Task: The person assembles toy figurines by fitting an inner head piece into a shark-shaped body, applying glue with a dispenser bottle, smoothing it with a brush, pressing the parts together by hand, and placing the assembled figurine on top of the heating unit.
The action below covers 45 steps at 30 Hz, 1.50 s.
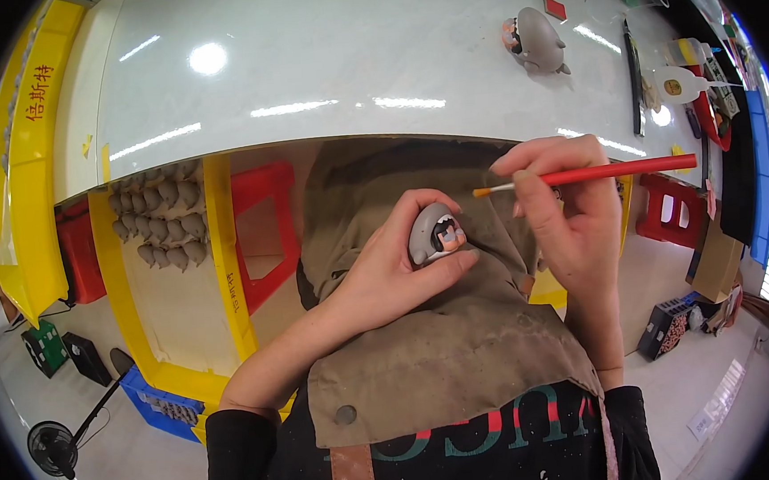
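My left hand (387,271) is wrapped round a small grey figurine (432,229), whose open dark mouth and pinkish face point to the right. Above the brown apron (447,369), my right hand (570,209) pinches a red-handled paintbrush (616,170). The brush lies nearly level, and its yellowish tip points left, above and to the right of the figurine without touching it. A similar, larger-looking grey figurine (540,42) rests on the white table (301,67) at the upper right.
At left, a yellow tray (232,286) holds several grey pieces (170,228). A red stool (268,239) stands beside it. On the table's right are a red block (555,8), a black bar (634,80) and a white squeeze bottle (677,86). A fan (53,449) stands lower left.
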Motion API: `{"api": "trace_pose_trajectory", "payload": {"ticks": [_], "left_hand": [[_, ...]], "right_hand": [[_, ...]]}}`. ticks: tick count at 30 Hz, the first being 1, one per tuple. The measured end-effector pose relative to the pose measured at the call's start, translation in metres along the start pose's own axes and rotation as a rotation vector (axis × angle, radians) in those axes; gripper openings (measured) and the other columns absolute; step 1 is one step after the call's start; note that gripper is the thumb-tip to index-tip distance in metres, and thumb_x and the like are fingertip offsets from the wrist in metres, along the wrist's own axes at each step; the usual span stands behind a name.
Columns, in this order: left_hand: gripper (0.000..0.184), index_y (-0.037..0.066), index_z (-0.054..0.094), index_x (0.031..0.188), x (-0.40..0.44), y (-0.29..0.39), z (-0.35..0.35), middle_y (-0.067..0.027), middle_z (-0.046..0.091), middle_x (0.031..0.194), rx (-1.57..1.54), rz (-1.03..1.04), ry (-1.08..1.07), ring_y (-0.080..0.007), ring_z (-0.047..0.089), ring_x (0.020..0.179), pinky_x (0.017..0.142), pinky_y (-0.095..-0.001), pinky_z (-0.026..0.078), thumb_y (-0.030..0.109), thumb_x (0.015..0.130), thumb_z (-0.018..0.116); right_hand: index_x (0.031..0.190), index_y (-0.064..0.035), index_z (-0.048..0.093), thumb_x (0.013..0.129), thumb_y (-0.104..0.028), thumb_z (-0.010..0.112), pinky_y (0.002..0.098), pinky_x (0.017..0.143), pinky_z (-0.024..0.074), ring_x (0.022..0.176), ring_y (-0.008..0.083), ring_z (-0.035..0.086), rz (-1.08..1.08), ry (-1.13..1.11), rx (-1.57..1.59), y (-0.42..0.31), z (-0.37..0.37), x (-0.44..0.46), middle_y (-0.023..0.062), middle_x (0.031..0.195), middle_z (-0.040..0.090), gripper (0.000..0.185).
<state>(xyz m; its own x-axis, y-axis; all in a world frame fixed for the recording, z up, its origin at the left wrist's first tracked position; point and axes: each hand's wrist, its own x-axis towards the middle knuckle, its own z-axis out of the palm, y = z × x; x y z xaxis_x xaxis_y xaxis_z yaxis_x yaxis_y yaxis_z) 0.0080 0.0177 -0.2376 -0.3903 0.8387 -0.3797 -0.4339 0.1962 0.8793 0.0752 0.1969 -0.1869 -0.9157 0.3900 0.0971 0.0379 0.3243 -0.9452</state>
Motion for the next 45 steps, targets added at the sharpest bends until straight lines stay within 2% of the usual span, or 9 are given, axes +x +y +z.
{"api": "trace_pose_trajectory", "payload": {"ticks": [9, 15, 25, 26, 33, 35, 38, 43, 45], "left_hand": [[0.040, 0.009, 0.042, 0.121, -0.001, -0.002, -0.001, -0.0025, 0.054, 0.097, -0.082, 0.021, 0.024, -0.0091, 0.050, 0.085, 0.075, -0.0238, 0.043, 0.028, 0.091, 0.060], [0.033, 0.010, 0.048, 0.118, -0.002, -0.002, -0.006, -0.0018, 0.055, 0.095, -0.221, -0.005, -0.004, -0.0048, 0.045, 0.075, 0.066, -0.0190, 0.039, 0.035, 0.100, 0.039], [0.052, 0.008, 0.058, 0.099, 0.010, -0.015, -0.010, -0.0024, 0.061, 0.081, -0.478, -0.066, 0.059, -0.0058, 0.047, 0.061, 0.054, -0.0190, 0.037, 0.042, 0.103, 0.019], [0.053, 0.007, 0.057, 0.101, 0.010, -0.016, -0.012, -0.0105, 0.061, 0.085, -0.515, -0.061, 0.040, -0.0117, 0.052, 0.067, 0.057, -0.0225, 0.040, 0.046, 0.102, 0.021], [0.057, 0.008, 0.055, 0.121, 0.009, -0.012, -0.014, -0.0014, 0.059, 0.093, -0.586, -0.128, 0.049, -0.0068, 0.044, 0.072, 0.064, -0.0207, 0.038, 0.046, 0.102, 0.018], [0.057, 0.009, 0.054, 0.123, 0.008, -0.011, -0.016, -0.0008, 0.059, 0.093, -0.652, -0.134, 0.025, -0.0070, 0.043, 0.072, 0.065, -0.0207, 0.037, 0.048, 0.102, 0.018], [0.057, 0.009, 0.052, 0.125, 0.007, -0.012, -0.017, -0.0018, 0.058, 0.095, -0.717, -0.130, 0.017, -0.0083, 0.043, 0.072, 0.066, -0.0211, 0.038, 0.049, 0.102, 0.019], [0.060, 0.005, 0.050, 0.125, 0.012, -0.013, -0.017, -0.0037, 0.058, 0.097, -0.839, -0.116, -0.056, -0.0099, 0.046, 0.074, 0.069, -0.0236, 0.042, 0.050, 0.101, 0.020], [0.061, 0.003, 0.050, 0.124, 0.012, -0.016, -0.018, -0.0046, 0.059, 0.099, -0.870, -0.096, -0.098, -0.0105, 0.049, 0.078, 0.072, -0.0249, 0.044, 0.050, 0.101, 0.020]], "right_hand": [[0.099, -0.0012, 0.050, 0.091, -0.003, 0.056, 0.0201, 0.067, 0.0442, 0.076, 0.0071, 0.055, 0.092, 0.136, 0.023, -0.011, -0.033, -0.002, 0.0034, 0.086, 0.058, 0.011], [0.105, -0.0017, 0.055, 0.093, -0.010, 0.058, 0.0156, 0.061, 0.0387, 0.070, 0.0023, 0.049, 0.144, 0.276, -0.158, -0.007, -0.053, 0.002, -0.0007, 0.083, 0.055, 0.015], [0.105, -0.0005, 0.058, 0.089, -0.006, 0.060, 0.0165, 0.052, 0.0307, 0.058, 0.0005, 0.038, 0.118, 0.382, -0.386, 0.001, -0.070, 0.014, -0.0055, 0.066, 0.045, 0.017], [0.105, -0.0009, 0.058, 0.089, -0.007, 0.061, 0.0168, 0.051, 0.0305, 0.057, 0.0008, 0.037, 0.129, 0.386, -0.411, 0.001, -0.071, 0.016, -0.0052, 0.066, 0.045, 0.018], [0.108, -0.0021, 0.058, 0.088, -0.014, 0.064, 0.0214, 0.054, 0.0361, 0.058, 0.0051, 0.041, 0.141, 0.368, -0.650, 0.006, -0.068, 0.038, -0.0022, 0.069, 0.050, 0.024], [0.112, -0.0033, 0.060, 0.086, -0.012, 0.064, 0.0220, 0.059, 0.0400, 0.063, 0.0070, 0.046, 0.074, 0.430, -0.686, 0.007, -0.063, 0.041, 0.0033, 0.088, 0.057, 0.027], [0.112, -0.0020, 0.060, 0.082, -0.005, 0.064, 0.0218, 0.064, 0.0411, 0.069, 0.0074, 0.048, -0.066, 0.392, -0.607, -0.004, -0.051, 0.032, 0.0045, 0.096, 0.059, 0.031], [0.113, -0.0032, 0.059, 0.072, -0.009, 0.076, 0.0281, 0.073, 0.0472, 0.081, 0.0202, 0.057, -0.194, -0.240, -0.458, -0.018, -0.009, 0.009, 0.0092, 0.103, 0.059, 0.045], [0.117, -0.0040, 0.057, 0.071, -0.013, 0.078, 0.0313, 0.074, 0.0487, 0.089, 0.0242, 0.056, -0.178, -0.309, -0.441, -0.012, 0.009, 0.007, 0.0110, 0.109, 0.057, 0.051]]}}
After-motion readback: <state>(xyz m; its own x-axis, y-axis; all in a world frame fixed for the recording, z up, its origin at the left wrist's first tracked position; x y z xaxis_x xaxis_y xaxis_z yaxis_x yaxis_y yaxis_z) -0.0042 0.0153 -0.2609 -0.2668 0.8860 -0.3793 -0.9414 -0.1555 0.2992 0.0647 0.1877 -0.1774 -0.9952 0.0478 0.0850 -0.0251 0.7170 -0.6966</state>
